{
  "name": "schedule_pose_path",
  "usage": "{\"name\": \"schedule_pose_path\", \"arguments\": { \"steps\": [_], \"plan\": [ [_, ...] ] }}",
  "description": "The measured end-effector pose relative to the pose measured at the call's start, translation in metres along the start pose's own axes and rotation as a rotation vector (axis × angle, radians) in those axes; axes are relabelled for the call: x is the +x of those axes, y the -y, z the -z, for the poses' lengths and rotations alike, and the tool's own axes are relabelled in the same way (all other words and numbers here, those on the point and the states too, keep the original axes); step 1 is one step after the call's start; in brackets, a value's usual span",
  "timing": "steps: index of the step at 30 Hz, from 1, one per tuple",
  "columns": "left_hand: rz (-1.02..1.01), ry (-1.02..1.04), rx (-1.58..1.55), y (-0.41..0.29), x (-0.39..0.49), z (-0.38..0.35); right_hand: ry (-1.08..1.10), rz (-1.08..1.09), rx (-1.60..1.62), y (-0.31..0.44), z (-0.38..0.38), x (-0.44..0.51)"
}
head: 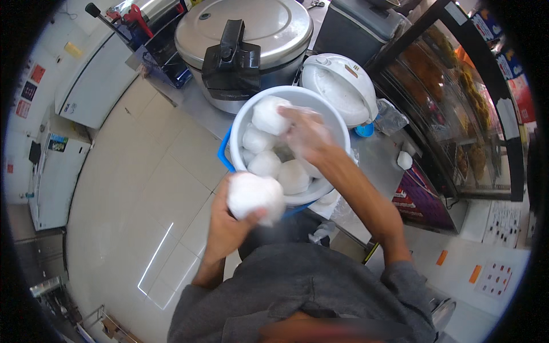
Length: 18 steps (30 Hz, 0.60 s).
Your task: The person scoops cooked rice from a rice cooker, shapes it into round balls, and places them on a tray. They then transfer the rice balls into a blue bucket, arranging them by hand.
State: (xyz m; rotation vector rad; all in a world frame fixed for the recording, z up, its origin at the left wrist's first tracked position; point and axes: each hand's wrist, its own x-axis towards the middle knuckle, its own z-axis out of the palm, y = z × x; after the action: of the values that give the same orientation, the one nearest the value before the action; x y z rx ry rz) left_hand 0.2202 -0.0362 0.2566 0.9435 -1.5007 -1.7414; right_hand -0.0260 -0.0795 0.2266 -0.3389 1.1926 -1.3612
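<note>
In my left hand (231, 223) rests a large white rounded bundle (254, 196), its surface blurred, just outside the near-left rim of a white tub (343, 124). Inside the tub lie several similar white bundles (294, 176), which look like wrapped rice. My right hand (306, 128), in what looks like a clear plastic glove, is blurred over the tub; its fingers touch the upper white bundle (270, 115). Whether it grips that bundle is unclear. A blue handle (224, 150) shows at the tub's left side.
Behind the tub stands a large steel cooker (266, 30) with a black latch. A white-lidded rice cooker (336, 85) and a small blue cup (364, 130) are at its right, on a steel counter (377, 158). A glass food display cabinet (446, 98) stands farther right.
</note>
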Motion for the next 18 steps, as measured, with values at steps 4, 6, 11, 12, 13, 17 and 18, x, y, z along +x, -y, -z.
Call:
{"name": "schedule_pose_path", "arguments": {
  "steps": [4, 6, 11, 12, 13, 17, 18],
  "plan": [
    [-0.035, -0.238, -0.148, 0.015, 0.012, 0.041, -0.26, 0.194, -0.06, -0.041, -0.018, 0.022],
    [0.003, -0.294, -0.296, 0.022, 0.015, 0.052, -0.321, 0.284, -0.173, -0.055, -0.009, 0.022],
    [0.019, -0.218, -0.328, 0.029, 0.033, 0.057, -0.461, 0.642, -0.84, -0.04, 0.007, 0.015],
    [0.0, -0.189, -0.329, 0.029, 0.037, 0.054, -0.436, 0.571, -0.76, -0.032, 0.007, 0.006],
    [0.004, -0.195, -0.31, 0.027, 0.041, 0.049, -0.411, 0.495, -0.676, -0.027, 0.005, -0.006],
    [-0.072, -0.015, -0.196, 0.011, 0.072, 0.02, -0.211, 0.409, -0.502, -0.006, -0.013, -0.06],
    [-0.142, 0.097, -0.176, 0.006, 0.081, 0.009, -0.046, 0.315, -0.248, -0.005, -0.019, -0.07]
  ]
}}
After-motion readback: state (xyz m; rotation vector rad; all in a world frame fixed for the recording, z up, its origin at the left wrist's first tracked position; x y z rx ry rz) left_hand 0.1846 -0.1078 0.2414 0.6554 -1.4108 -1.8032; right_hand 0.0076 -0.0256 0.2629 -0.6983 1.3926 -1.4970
